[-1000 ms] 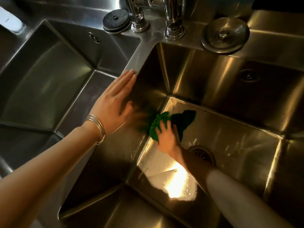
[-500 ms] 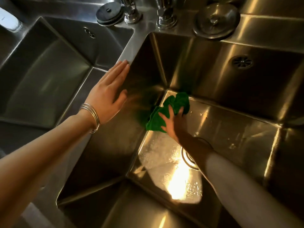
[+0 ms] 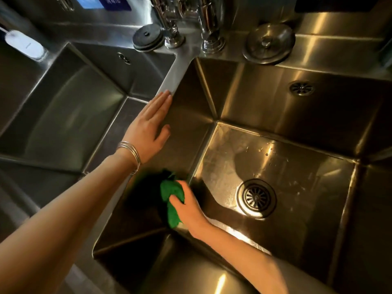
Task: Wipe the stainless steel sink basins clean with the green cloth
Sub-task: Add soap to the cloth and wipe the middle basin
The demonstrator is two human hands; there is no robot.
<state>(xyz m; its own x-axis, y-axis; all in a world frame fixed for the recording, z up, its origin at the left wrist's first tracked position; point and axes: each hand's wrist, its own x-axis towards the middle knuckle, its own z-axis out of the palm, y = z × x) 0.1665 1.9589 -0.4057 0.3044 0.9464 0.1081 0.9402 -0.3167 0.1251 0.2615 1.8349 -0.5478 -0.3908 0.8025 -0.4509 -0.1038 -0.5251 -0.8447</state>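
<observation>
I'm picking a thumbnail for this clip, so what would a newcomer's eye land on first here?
First the bright green cloth, gripped by the right hand against the left wall of the right basin, near its front corner. Next the left hand, fingers straight, resting flat on the divider between the two basins, with silver bangles at the wrist. Then the round drain strainer, gleaming on the wet basin floor.

Bright green cloth [image 3: 171, 198] in my right hand [image 3: 187, 205]. Sink basins [image 3: 286, 128] grey steel with warm golden glare. Drain strainer [image 3: 256, 197] dark, spoked pattern. Silver bangles [image 3: 130, 153] on my left wrist. Black round stopper [image 3: 147, 38]. White brush [image 3: 23, 44] far left.
</observation>
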